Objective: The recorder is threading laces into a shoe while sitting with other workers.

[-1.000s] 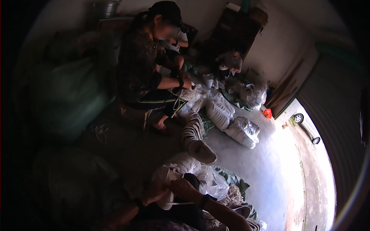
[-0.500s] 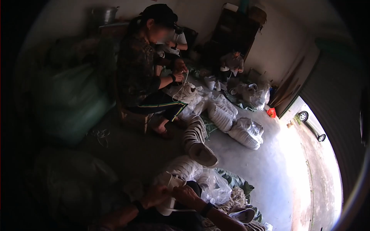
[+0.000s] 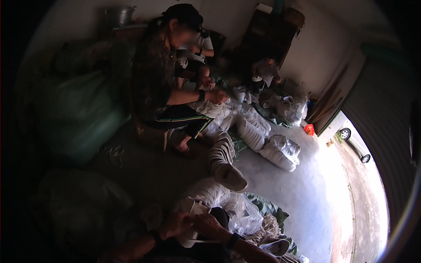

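Observation:
A pale shoe upper (image 3: 187, 240) lies over my lap at the lower middle, its tongue end pointing away from me. My left hand (image 3: 175, 224) is closed on its left side. My right hand (image 3: 208, 226) is closed just right of it in a pinch, fingertips almost meeting those of the left. A white shoelace (image 3: 206, 241) runs from the upper to the right, beneath my right hand. It seems to be pinched in the right fingers, though shade blurs the grip. Beyond the hands lies a plastic-wrapped row of pale uppers (image 3: 208, 193).
Right of my lap lie a clear plastic bag (image 3: 243, 217), a heap of laces (image 3: 268, 228) and more uppers (image 3: 276, 246). A curved stack of uppers (image 3: 226, 160) stands ahead. A co-worker (image 3: 153, 83) sits beyond; other people work farther back. A green sack (image 3: 83, 118) fills the left.
My hands have shifted slightly at the upper, with their fingertips drawn together. The near co-worker's hand has moved out to the right, away from the lap.

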Demonstrator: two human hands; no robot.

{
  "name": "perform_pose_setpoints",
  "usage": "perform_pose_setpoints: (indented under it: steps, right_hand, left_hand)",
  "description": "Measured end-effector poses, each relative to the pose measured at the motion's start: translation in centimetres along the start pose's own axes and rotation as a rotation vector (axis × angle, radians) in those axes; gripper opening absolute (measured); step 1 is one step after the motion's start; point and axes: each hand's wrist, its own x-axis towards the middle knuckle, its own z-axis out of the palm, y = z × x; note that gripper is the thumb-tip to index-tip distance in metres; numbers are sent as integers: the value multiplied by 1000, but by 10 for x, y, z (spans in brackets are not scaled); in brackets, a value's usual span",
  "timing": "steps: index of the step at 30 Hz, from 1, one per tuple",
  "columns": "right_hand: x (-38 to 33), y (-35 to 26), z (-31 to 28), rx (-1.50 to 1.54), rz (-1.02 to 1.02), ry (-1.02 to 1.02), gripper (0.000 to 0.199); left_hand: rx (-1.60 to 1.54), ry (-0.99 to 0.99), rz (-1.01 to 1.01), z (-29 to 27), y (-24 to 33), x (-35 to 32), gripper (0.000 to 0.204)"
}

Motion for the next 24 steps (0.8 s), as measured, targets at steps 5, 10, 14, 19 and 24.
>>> perform_pose_setpoints:
  steps: [5, 10, 14, 19, 24]
  right_hand:
    - [-2, 3, -6, -165, -105, -37, 12]
    - [3, 2, -19, -64, -102, -105, 10]
    - [4, -6, -27, -117, -68, -248, 10]
    - [-18, -21, -29, -126, -12, 77, 21]
    - [-48, -7, -15, 135, 165, -54, 23]
  left_hand:
    - [74, 42, 74, 2, 8, 1, 23]
    - [204, 46, 138, 4, 10, -1, 24]
    - [304, 32, 176, 16, -11, 0, 25]
    - [293, -55, 54, 13, 1, -6, 28]
    - [93, 3, 150, 21, -18, -13, 21]
